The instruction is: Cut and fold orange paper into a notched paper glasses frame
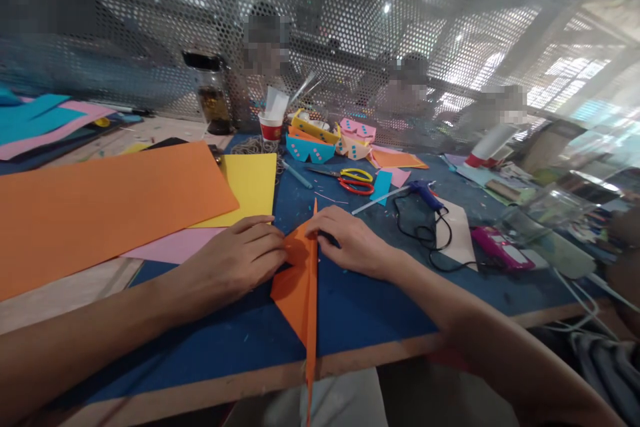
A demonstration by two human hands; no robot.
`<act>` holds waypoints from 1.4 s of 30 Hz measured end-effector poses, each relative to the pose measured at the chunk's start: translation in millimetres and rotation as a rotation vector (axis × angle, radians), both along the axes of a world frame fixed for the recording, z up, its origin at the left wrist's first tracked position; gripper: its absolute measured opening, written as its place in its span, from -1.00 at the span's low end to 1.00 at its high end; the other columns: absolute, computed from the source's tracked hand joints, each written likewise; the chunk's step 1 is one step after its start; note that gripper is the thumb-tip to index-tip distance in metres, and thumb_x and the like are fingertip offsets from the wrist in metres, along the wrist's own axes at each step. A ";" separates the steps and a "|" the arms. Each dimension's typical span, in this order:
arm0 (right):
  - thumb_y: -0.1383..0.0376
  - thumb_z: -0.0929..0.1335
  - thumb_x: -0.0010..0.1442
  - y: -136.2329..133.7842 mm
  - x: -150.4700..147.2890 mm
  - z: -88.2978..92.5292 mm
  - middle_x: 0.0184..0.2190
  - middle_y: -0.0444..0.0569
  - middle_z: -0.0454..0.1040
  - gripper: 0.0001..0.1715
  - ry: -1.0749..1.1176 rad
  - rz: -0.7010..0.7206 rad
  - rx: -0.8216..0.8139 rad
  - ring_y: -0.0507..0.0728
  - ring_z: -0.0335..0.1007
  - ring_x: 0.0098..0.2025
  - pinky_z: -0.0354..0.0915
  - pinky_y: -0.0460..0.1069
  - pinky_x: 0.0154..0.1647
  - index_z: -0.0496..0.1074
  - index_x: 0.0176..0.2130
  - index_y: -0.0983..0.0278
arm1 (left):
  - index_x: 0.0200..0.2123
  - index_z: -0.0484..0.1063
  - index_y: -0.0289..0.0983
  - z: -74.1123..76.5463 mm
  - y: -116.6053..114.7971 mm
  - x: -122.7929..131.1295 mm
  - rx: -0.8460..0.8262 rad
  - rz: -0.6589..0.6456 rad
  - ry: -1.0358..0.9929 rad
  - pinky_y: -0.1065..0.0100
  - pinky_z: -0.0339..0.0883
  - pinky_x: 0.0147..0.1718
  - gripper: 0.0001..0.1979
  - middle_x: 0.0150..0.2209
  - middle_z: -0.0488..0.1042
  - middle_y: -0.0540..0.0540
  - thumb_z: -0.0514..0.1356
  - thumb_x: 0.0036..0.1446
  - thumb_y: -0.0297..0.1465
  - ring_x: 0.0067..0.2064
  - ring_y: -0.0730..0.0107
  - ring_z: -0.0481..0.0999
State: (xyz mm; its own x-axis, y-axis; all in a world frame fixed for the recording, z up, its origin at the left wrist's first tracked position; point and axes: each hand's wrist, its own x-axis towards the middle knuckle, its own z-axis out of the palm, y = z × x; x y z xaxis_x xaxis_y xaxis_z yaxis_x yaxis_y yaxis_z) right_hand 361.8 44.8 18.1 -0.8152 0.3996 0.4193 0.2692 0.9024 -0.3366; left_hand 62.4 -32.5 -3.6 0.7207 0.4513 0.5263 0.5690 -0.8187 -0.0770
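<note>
A folded piece of orange paper (pixel 296 287) is between my hands, with one narrow fold standing up and its lower tip reaching past the table's front edge. My left hand (pixel 250 250) presses its closed fingers against the paper's left side; its thumb is hidden. On the other side, my right hand (pixel 347 238) has bent fingers and thumb closed at the upright fold. Beyond the hands lie scissors (pixel 356 181) with yellow and red handles and a small blue paper strip (pixel 382 187).
Large orange (pixel 110 207) and yellow sheets (pixel 250 187) cover the left. Folded paper shapes (pixel 311 149), a red-white cup (pixel 271 127) and a jar (pixel 214 97) stand behind. At right are a blue glue gun (pixel 426 195) with its cord and a magenta device (pixel 503 250). Perforated metal rises beyond.
</note>
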 end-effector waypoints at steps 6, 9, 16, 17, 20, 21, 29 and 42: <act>0.58 0.34 0.43 -0.5 -0.2 2.6 0.19 0.09 0.74 -0.48 0.048 -0.033 -0.026 0.30 0.63 0.34 0.51 0.30 0.44 0.62 0.19 0.16 | -0.07 0.75 -0.11 18.2 1.4 -0.1 -0.354 0.155 -0.339 0.17 0.62 0.14 -0.73 -0.07 0.81 -0.09 0.23 0.61 -0.22 -0.02 0.16 0.76; 0.51 0.39 0.51 -0.6 0.4 5.5 0.30 0.12 0.72 -0.49 0.136 -0.043 -0.030 0.32 0.59 0.44 0.46 0.36 0.52 0.59 0.31 0.13 | -0.12 0.74 -0.14 30.5 -3.7 -1.6 -0.531 0.273 -0.529 0.29 0.61 -0.06 -0.72 -0.14 0.79 -0.04 0.26 0.56 -0.17 -0.14 0.24 0.74; 0.21 0.42 0.71 -9.4 -5.5 13.3 0.13 0.04 0.81 -0.77 0.314 -0.087 -0.096 0.27 0.72 0.28 0.50 0.30 0.51 0.72 0.18 0.06 | -0.19 0.75 -0.19 34.8 -15.8 1.0 -1.017 0.329 -0.853 0.41 0.38 -0.44 -0.61 -0.28 0.72 -0.04 0.44 0.36 0.03 -0.35 0.34 0.57; 0.19 0.41 0.73 -11.7 -6.4 14.2 0.07 0.03 0.81 -0.75 0.338 -0.094 -0.100 0.26 0.74 0.21 0.55 0.27 0.44 0.74 0.15 0.07 | -0.20 0.76 -0.19 34.3 -17.2 2.7 -1.031 0.325 -0.858 0.40 0.42 -0.41 -0.62 -0.28 0.72 -0.05 0.45 0.35 0.02 -0.33 0.31 0.59; 0.20 0.40 0.73 -17.8 -7.9 17.1 -0.01 0.02 0.79 -0.73 0.419 -0.111 -0.100 0.21 0.74 0.07 0.63 0.14 0.23 0.77 0.12 0.09 | -0.25 0.75 -0.18 34.2 -20.6 8.5 -1.066 0.321 -0.914 0.30 0.60 -0.27 -0.64 -0.26 0.76 -0.07 0.47 0.34 0.00 -0.23 0.21 0.69; 0.22 0.40 0.73 -19.1 -7.9 18.0 -0.03 0.02 0.78 -0.72 0.444 -0.116 -0.098 0.20 0.73 0.05 0.64 0.11 0.17 0.77 0.13 0.10 | -0.24 0.75 -0.18 34.5 -21.1 10.2 -1.106 0.312 -0.960 0.26 0.66 -0.20 -0.64 -0.25 0.77 -0.07 0.49 0.33 0.00 -0.20 0.18 0.72; 0.28 0.40 0.70 -16.2 -4.7 16.2 -0.01 0.03 0.74 -0.71 0.393 -0.180 -0.130 0.19 0.69 0.04 0.62 0.07 0.17 0.75 0.18 0.11 | -0.16 0.80 -0.13 28.0 -15.3 10.1 -1.334 0.207 -1.115 0.14 0.79 0.10 -0.76 -0.13 0.86 -0.05 0.63 0.16 -0.19 -0.06 0.14 0.86; 0.34 0.42 0.63 -14.2 -3.9 13.2 -0.06 -0.01 0.71 -0.75 0.353 -0.219 -0.178 0.16 0.68 -0.03 0.60 0.05 0.13 0.69 0.16 0.15 | 0.04 0.86 -0.12 19.7 -11.2 9.4 -1.480 0.173 -1.107 -0.08 0.73 0.33 -0.47 0.11 0.87 -0.24 0.75 0.07 -0.03 0.17 -0.13 0.88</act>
State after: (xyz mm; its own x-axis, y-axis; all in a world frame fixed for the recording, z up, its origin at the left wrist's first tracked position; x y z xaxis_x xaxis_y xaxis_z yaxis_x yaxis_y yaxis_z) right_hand 358.0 30.5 31.4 -0.5232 0.6378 0.5652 0.2881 0.7566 -0.5870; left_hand 71.7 -43.7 16.1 0.2676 0.9473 -0.1760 -0.0709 0.2016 0.9769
